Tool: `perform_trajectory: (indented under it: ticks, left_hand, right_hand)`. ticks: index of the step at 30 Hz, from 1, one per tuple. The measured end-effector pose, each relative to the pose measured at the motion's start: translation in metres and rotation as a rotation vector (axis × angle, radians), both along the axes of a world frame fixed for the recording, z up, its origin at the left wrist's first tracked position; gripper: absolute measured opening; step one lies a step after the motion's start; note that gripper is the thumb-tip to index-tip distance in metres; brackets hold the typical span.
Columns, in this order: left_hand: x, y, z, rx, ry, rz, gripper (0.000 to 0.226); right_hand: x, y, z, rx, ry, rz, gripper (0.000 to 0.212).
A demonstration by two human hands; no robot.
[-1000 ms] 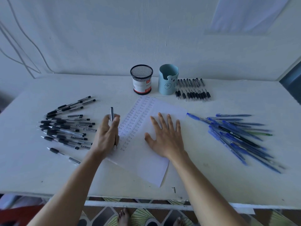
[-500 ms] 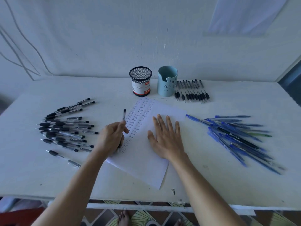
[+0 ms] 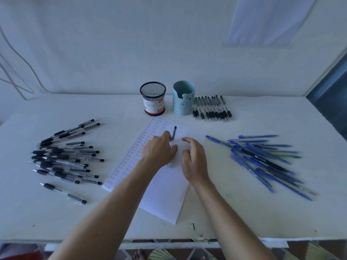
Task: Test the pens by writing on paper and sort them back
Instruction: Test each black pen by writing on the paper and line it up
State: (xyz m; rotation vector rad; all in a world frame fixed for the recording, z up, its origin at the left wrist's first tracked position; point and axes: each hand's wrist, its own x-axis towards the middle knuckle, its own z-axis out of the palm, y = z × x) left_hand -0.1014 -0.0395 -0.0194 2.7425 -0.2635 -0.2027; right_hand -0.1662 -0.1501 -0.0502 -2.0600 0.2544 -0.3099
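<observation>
Head view, and the left hand (image 3: 159,150) is closed around a pen (image 3: 174,133) over the middle of the paper (image 3: 165,194), with the dark cap end poking up past the knuckles and the clear barrel showing just below the palm. The right hand (image 3: 194,162) sits just beside it on the sheet, fingers loosely curved, thumb and forefinger apart, nothing in it that I can see. Whether the tip is touching the sheet I cannot tell, since the hand hides it. My read on that pen is that it is light, stiff and made of smooth plastic, so it could roll or slip in a loose grip. The best hold looks like low on the barrel near the tip, where these pens carry a dark grip sleeve. The paper is thin and would skate on the desk (image 3: 244,212), so pinning it flat seems wise. Rows of handwriting fill its left side. Left of the paper lies a spread of black pens (image 3: 63,158), and right of it a heap of blue pens (image 3: 262,158). Beyond its far edge stand a mesh cup (image 3: 153,99) and a bear cup (image 3: 183,98), with rows of short black pieces (image 3: 212,111) off the far right corner.
</observation>
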Motion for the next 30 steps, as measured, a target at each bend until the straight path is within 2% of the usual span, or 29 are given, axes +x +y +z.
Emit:
perform_trajectory:
  ticks: [3, 6, 10, 12, 13, 16, 21, 25, 30]
  left_hand:
    - [0.000, 0.002, -0.002, 0.023, -0.001, -0.025, 0.036]
    - [0.008, 0.012, -0.005, -0.058, 0.002, -0.003, 0.033]
    - [0.024, 0.032, -0.013, -0.134, -0.236, 0.123, 0.027]
    - [0.032, 0.043, -0.020, -0.062, -0.306, 0.100, 0.036]
    - [0.035, 0.048, -0.023, -0.020, -0.279, 0.084, 0.041]
    - [0.040, 0.056, -0.033, 0.065, -0.161, 0.032, 0.050]
    - [0.039, 0.058, -0.037, 0.091, -0.191, -0.003, 0.052]
    - [0.038, 0.057, -0.037, 0.097, -0.210, 0.013, 0.053]
    - [0.039, 0.058, -0.039, 0.096, -0.197, 0.014, 0.053]
  right_hand:
    - [0.001, -0.001, -0.001, 0.003, 0.004, -0.001, 0.051]
    - [0.001, -0.002, -0.003, -0.007, 0.011, 0.014, 0.041]
    - [0.004, -0.004, -0.002, -0.035, 0.032, 0.026, 0.039]
    - [0.007, -0.002, -0.002, -0.064, 0.052, 0.045, 0.037]
    - [0.009, -0.001, -0.002, -0.085, 0.058, 0.044, 0.036]
    - [0.016, 0.004, 0.001, -0.216, 0.086, -0.005, 0.043]
    - [0.024, 0.013, 0.012, -0.530, 0.259, -0.045, 0.059]
    - [0.036, 0.014, 0.020, -0.651, 0.356, -0.023, 0.042]
    - [0.040, 0.000, 0.030, -0.526, 0.422, 0.036, 0.020]
